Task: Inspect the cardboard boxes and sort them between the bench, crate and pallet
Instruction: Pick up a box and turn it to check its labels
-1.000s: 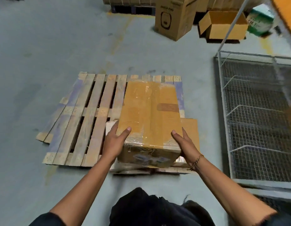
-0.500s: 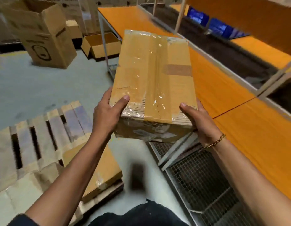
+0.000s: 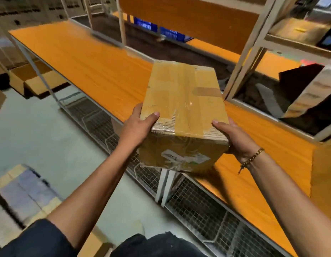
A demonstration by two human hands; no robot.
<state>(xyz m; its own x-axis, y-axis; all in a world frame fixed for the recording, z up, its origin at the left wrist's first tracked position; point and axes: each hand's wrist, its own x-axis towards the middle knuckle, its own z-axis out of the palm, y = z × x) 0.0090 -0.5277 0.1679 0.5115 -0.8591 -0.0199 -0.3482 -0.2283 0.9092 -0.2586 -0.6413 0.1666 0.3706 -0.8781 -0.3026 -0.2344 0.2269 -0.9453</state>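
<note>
Box (image 3: 183,101) between both hands, seemingly above bench (image 3: 90,62)

1 taped box (image 3: 183,112), 2 hands, 1 bench (image 3: 98,71), 1 bracelet (image 3: 251,159).

Both hands hold a taped box (image 3: 183,108) over the front edge of the orange desk (image 3: 90,64). The left hand (image 3: 137,128) grips its left side, thumb on top; the right hand (image 3: 235,138), with a bracelet (image 3: 251,160) at the wrist, grips the right side. A wire crate (image 3: 207,208) sits under the desk; a pallet (image 3: 22,193) lies at lower left.
</note>
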